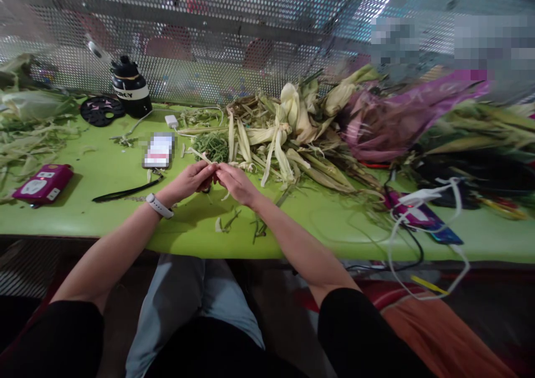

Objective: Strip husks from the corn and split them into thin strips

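My left hand (193, 179) and my right hand (237, 184) meet above the green table, fingertips touching and fingers closed. A pale strip of corn husk (199, 155) sticks out at the far side of the pinched fingers; the rest of it is hidden by them. Just beyond my hands lies a small heap of thin green strands (211, 145). To the right of it spreads a big pile of dry corn husks (288, 135). A few husk scraps (228, 222) lie on the table nearer to me.
A phone (159, 150), black strap (125, 191), dark bottle (131, 88), black fan-like disc (101, 111) and magenta power socket (44, 185) are on the left. A purple plastic bag (376, 124) and white cables (455, 199) lie right. Perforated metal mesh (242, 49) stands behind.
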### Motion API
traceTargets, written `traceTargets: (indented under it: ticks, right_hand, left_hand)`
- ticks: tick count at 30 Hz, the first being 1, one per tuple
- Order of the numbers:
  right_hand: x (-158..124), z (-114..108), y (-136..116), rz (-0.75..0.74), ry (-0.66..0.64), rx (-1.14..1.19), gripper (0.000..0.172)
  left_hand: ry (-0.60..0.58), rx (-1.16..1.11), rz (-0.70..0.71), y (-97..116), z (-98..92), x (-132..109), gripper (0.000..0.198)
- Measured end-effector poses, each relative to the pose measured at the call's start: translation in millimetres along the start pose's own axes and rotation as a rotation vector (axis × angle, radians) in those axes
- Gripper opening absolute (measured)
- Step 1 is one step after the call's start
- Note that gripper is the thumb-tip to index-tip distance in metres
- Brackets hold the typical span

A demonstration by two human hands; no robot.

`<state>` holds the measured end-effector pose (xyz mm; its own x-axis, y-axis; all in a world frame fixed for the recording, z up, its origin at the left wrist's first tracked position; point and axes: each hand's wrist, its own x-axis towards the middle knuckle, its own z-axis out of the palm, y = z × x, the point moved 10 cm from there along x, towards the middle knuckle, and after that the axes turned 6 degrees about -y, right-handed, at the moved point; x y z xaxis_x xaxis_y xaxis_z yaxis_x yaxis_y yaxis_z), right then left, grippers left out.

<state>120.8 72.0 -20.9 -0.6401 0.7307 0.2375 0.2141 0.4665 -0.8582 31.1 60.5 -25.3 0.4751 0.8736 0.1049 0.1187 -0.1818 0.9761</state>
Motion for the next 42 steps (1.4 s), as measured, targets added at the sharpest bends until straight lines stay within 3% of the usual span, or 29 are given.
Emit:
traceTargets:
  ticks: [4, 10, 16, 20, 27, 31, 37, 42]
  right_hand:
    - [0.3, -0.9, -2.9, -0.017, -0.025, 0.009, 0.033]
    - [0.9, -6.2, -7.3, -0.044, 0.000, -0.066, 0.036]
    - [2.7, 3.4, -0.9, 0.062, -0.135, 0.216, 0.048]
    - [1.7, 5.3, 1.0, 0.091, -0.154, 0.317, 0.055]
    - [3.7, 1.6, 8.5, 0.095, -0.079, 0.250, 0.054]
    - [4.5, -0.9, 5.6, 0.060, -0.066, 0.128, 0.052]
    - [4.4, -8.2, -1.7, 0.010, -0.053, -0.020, 0.048]
    - [5.1, -11.7, 0.7, -0.002, -0.068, -0.029, 0.047]
  left_hand:
    - [-0.020, -0.055, 0.013, 1.0, 2.2, 0.7, 0.051]
    - [0.016, 0.039, 0.041, 1.0, -5.2, 2.8, 0.051]
    - [-0.026, -0.257, -0.006, -6.9, -3.0, 1.0, 0.044]
    - [-0.018, -0.350, 0.013, -4.4, -3.4, 0.6, 0.044]
    - [0.025, -0.065, 0.071, 3.3, -8.4, -0.2, 0.047]
    - [0.115, 0.053, 0.153, 9.6, -16.2, -0.2, 0.044]
    - [0.199, 0.094, 0.251, 18.6, -24.8, -2.5, 0.036]
    - [0.194, 0.114, 0.259, 20.0, -25.5, -5.4, 0.035]
